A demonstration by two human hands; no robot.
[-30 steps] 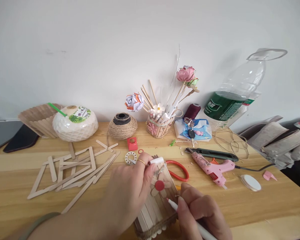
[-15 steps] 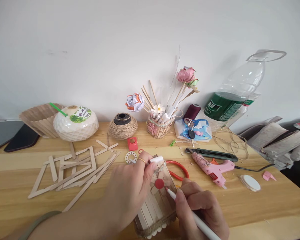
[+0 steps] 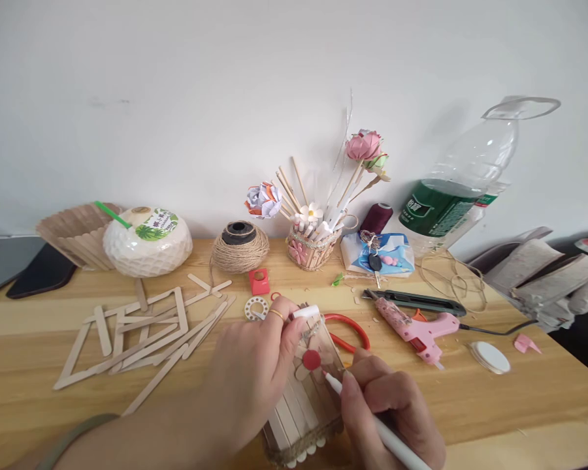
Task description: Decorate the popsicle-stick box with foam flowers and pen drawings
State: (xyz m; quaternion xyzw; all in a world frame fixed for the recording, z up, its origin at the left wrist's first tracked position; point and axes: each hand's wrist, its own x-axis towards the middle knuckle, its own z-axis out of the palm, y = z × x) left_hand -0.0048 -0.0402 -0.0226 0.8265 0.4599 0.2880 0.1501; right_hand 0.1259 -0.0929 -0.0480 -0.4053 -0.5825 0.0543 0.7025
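Note:
A craft-stick box [image 3: 298, 411] tilts toward me at the front of the table, trimmed with twine and carrying a wooden flower with a red round centre [image 3: 311, 360]. My left hand [image 3: 255, 365] is closed over its left side, and a white marker cap [image 3: 306, 312] is pinched between thumb and forefinger. In my right hand [image 3: 387, 405], the fingers are wrapped round a white marker [image 3: 387, 434]. Its reddish tip is beside the lower right edge of the red centre, on or very near a petal; contact cannot be made out.
Loose craft sticks [image 3: 127, 339] spread at left. Behind are a twine spool [image 3: 240, 248], a coconut [image 3: 147, 248] and a decorated pen holder [image 3: 308, 251]. At right lie a pink glue gun [image 3: 416, 329], its cord, a green cutter [image 3: 421, 302] and a large bottle [image 3: 451, 196]. Red-handled scissors [image 3: 347, 333] touch the work area.
The marker tip and my right hand have shifted slightly left. My left hand keeps its hold on the box and cap.

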